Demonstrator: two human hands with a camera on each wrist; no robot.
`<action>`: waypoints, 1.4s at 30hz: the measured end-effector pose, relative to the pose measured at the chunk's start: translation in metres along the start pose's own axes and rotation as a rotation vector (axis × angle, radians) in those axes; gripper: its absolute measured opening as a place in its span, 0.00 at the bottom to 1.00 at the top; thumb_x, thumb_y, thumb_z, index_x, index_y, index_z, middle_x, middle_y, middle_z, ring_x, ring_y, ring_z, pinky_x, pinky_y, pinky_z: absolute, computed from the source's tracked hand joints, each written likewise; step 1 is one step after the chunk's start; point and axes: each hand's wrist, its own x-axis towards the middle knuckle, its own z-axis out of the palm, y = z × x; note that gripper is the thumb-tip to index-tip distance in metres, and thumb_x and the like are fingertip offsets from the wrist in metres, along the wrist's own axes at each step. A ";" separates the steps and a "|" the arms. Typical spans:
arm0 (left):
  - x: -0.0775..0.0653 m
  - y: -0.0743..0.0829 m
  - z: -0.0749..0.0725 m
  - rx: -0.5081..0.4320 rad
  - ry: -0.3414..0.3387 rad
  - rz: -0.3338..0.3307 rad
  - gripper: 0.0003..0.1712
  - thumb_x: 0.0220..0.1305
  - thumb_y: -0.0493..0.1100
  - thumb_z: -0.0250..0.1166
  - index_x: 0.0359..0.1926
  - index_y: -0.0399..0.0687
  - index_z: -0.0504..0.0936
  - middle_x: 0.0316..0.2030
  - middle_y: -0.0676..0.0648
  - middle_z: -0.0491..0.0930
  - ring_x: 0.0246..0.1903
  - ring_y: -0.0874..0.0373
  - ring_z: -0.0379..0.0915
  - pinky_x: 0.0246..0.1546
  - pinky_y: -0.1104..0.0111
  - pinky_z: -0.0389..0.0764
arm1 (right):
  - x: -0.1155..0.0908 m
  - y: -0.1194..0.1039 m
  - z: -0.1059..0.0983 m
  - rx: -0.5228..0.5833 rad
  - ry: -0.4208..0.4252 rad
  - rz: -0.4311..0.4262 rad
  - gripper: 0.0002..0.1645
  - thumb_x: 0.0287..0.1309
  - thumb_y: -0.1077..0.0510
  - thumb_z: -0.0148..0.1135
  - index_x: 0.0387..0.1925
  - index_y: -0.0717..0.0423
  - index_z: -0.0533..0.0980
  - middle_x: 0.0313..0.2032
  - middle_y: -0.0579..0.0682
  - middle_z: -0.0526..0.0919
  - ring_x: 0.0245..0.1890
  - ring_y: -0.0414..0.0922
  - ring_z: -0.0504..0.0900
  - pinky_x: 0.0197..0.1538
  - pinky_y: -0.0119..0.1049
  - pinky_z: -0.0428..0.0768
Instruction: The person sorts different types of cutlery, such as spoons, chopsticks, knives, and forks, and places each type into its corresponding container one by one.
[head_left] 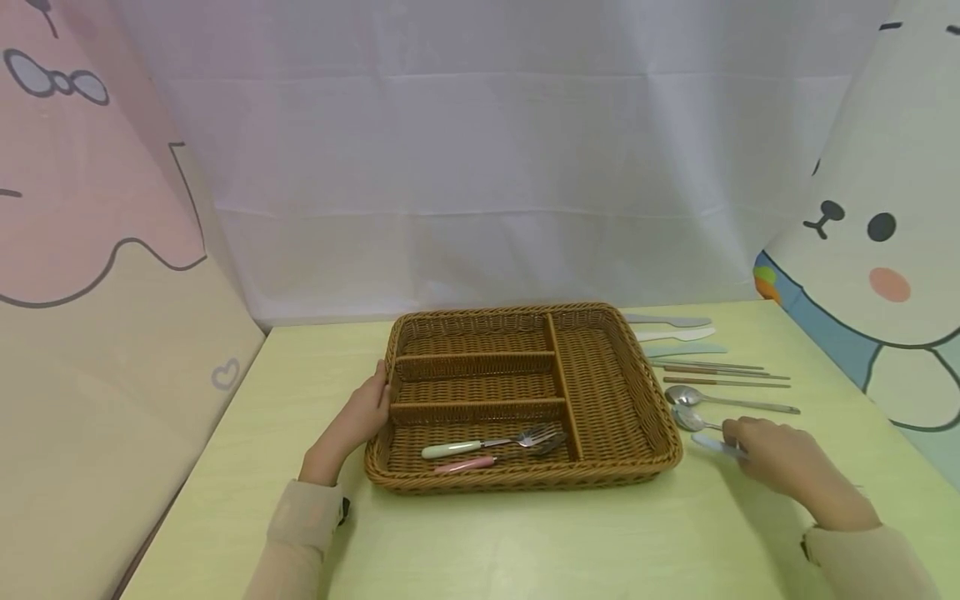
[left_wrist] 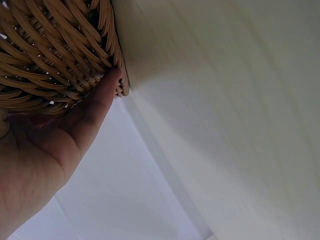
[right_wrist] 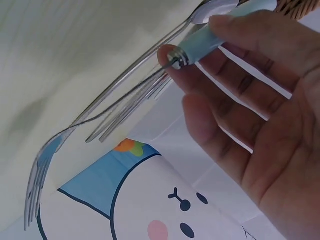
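A brown wicker basket with several compartments stands on the table. My left hand rests against its left side; in the left wrist view the fingers lie fairly straight along the woven outer wall. Right of the basket, my right hand pinches a fork by its pale blue handle, between thumb and index finger. The right wrist view shows the fork's tines pointing away from the palm. In the basket's front compartment lie a green-handled fork and a pink-handled utensil.
Two metal spoons, one long-handled and one shorter, lie right of the basket. Behind them are several chopsticks and three knives, with a white one in the middle. A white curtain hangs behind the table.
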 end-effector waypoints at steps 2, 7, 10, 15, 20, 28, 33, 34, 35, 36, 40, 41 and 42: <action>0.000 0.000 0.000 0.002 0.000 -0.002 0.31 0.71 0.34 0.37 0.65 0.20 0.36 0.61 0.21 0.55 0.48 0.38 0.70 0.55 0.49 0.70 | 0.001 0.001 -0.002 -0.007 0.019 -0.002 0.09 0.45 0.66 0.60 0.23 0.49 0.71 0.22 0.44 0.76 0.18 0.41 0.70 0.16 0.40 0.67; 0.000 0.000 0.000 0.008 0.003 -0.006 0.31 0.71 0.35 0.38 0.66 0.20 0.37 0.58 0.21 0.59 0.36 0.47 0.70 0.48 0.51 0.73 | 0.003 0.002 -0.006 -0.026 0.080 -0.022 0.10 0.43 0.67 0.60 0.23 0.49 0.71 0.22 0.44 0.76 0.18 0.41 0.71 0.17 0.40 0.69; 0.000 -0.001 0.000 0.004 0.001 -0.004 0.31 0.71 0.35 0.38 0.66 0.20 0.36 0.61 0.21 0.55 0.47 0.39 0.70 0.54 0.48 0.71 | 0.004 0.001 -0.009 -0.048 0.126 -0.045 0.09 0.43 0.67 0.61 0.23 0.50 0.73 0.22 0.43 0.76 0.18 0.40 0.70 0.17 0.39 0.69; 0.000 -0.002 0.000 0.001 -0.001 -0.003 0.31 0.71 0.35 0.38 0.66 0.21 0.36 0.61 0.21 0.55 0.49 0.37 0.70 0.54 0.49 0.71 | 0.005 -0.004 -0.016 -0.065 0.174 -0.054 0.09 0.42 0.67 0.63 0.26 0.52 0.74 0.22 0.42 0.75 0.16 0.39 0.68 0.15 0.37 0.67; 0.000 -0.003 0.000 0.007 0.000 -0.009 0.31 0.71 0.35 0.38 0.66 0.21 0.36 0.53 0.22 0.65 0.29 0.50 0.69 0.42 0.57 0.74 | 0.007 -0.013 -0.026 -0.064 0.185 -0.059 0.10 0.42 0.66 0.64 0.28 0.52 0.74 0.22 0.43 0.77 0.17 0.38 0.69 0.14 0.36 0.66; 0.000 -0.002 0.001 0.011 -0.006 -0.013 0.31 0.71 0.35 0.38 0.66 0.21 0.35 0.54 0.23 0.64 0.29 0.54 0.67 0.43 0.55 0.73 | 0.016 -0.033 -0.034 -0.095 0.229 -0.089 0.10 0.45 0.65 0.65 0.31 0.53 0.74 0.19 0.43 0.76 0.14 0.38 0.65 0.13 0.33 0.61; 0.000 -0.002 0.001 0.021 0.001 -0.001 0.31 0.71 0.34 0.38 0.66 0.21 0.36 0.54 0.22 0.63 0.34 0.48 0.71 0.45 0.53 0.74 | 0.023 -0.047 -0.037 -0.116 0.290 -0.135 0.10 0.45 0.64 0.65 0.33 0.52 0.76 0.16 0.42 0.73 0.13 0.37 0.59 0.12 0.30 0.56; 0.000 -0.002 0.001 0.021 0.003 0.001 0.31 0.71 0.34 0.38 0.66 0.20 0.36 0.54 0.22 0.63 0.34 0.47 0.71 0.44 0.53 0.74 | 0.025 -0.050 -0.036 -0.121 0.306 -0.149 0.10 0.45 0.64 0.65 0.32 0.53 0.76 0.16 0.42 0.73 0.12 0.37 0.59 0.12 0.30 0.56; 0.000 -0.002 0.001 0.020 0.005 0.002 0.31 0.71 0.34 0.38 0.66 0.20 0.36 0.55 0.21 0.63 0.36 0.46 0.71 0.45 0.53 0.74 | 0.027 -0.052 -0.036 -0.126 0.322 -0.161 0.10 0.44 0.65 0.65 0.32 0.53 0.76 0.16 0.42 0.73 0.12 0.37 0.59 0.12 0.30 0.56; 0.000 -0.002 0.001 0.023 0.008 0.004 0.31 0.71 0.34 0.39 0.66 0.20 0.37 0.56 0.21 0.62 0.38 0.45 0.71 0.46 0.52 0.74 | 0.029 -0.055 -0.036 -0.132 0.337 -0.172 0.10 0.44 0.65 0.65 0.31 0.53 0.76 0.15 0.42 0.73 0.12 0.37 0.59 0.12 0.30 0.57; 0.001 -0.001 0.001 0.024 0.008 -0.002 0.31 0.71 0.35 0.39 0.66 0.20 0.37 0.55 0.22 0.64 0.32 0.50 0.69 0.42 0.55 0.74 | 0.036 -0.067 -0.037 -0.139 0.363 -0.202 0.09 0.43 0.66 0.66 0.28 0.53 0.74 0.15 0.42 0.72 0.13 0.37 0.61 0.11 0.30 0.59; 0.001 -0.002 0.001 0.026 0.006 -0.005 0.31 0.71 0.35 0.38 0.66 0.20 0.37 0.53 0.23 0.65 0.30 0.51 0.69 0.41 0.56 0.74 | 0.037 -0.070 -0.038 -0.140 0.360 -0.202 0.09 0.44 0.65 0.66 0.28 0.53 0.75 0.16 0.43 0.73 0.13 0.37 0.62 0.11 0.30 0.59; 0.001 -0.002 0.002 0.030 0.005 -0.005 0.31 0.71 0.35 0.38 0.66 0.20 0.37 0.52 0.23 0.66 0.29 0.52 0.68 0.41 0.56 0.74 | 0.038 -0.074 -0.039 -0.140 0.355 -0.203 0.08 0.45 0.65 0.66 0.29 0.53 0.75 0.17 0.43 0.74 0.13 0.36 0.63 0.11 0.30 0.60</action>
